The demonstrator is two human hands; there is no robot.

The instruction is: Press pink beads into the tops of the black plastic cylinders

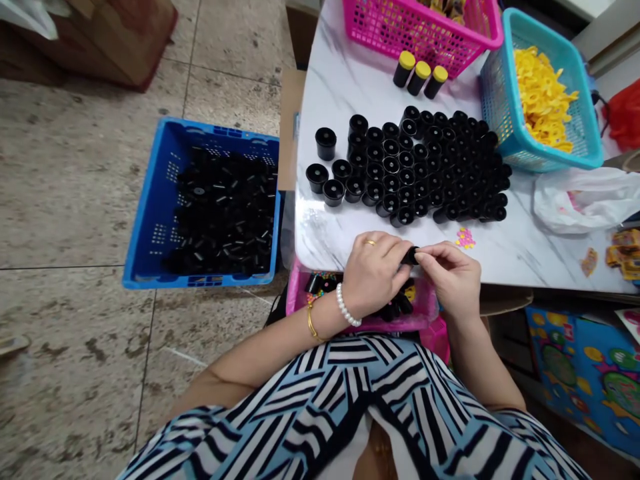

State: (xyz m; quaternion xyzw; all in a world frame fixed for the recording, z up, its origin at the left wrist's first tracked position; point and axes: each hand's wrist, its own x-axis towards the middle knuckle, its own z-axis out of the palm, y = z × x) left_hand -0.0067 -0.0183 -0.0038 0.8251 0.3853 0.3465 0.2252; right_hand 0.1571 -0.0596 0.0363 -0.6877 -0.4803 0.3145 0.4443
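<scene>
My left hand [375, 270], with a ring, a pearl bracelet and a gold bangle, is closed around a small black cup [411, 255]. The fingertips of my right hand [453, 273] pinch at the same cup's right end. Both hands hover at the table's front edge, above a pink basket [295, 293] that contains black pieces and colourful bits. Beyond my hands many black cups [390, 163] stand in close rows on the marble-patterned table [330, 233]. A small heap of pink and yellow candies [465, 238] lies just past my right hand.
A blue crate [150, 220] of black parts stands left of the table. At the back are three yellow-capped black tubes [421, 77], a magenta basket [370, 30] and a turquoise basket [520, 150] with yellow pieces [543, 97]. A white plastic bag [585, 200] lies right.
</scene>
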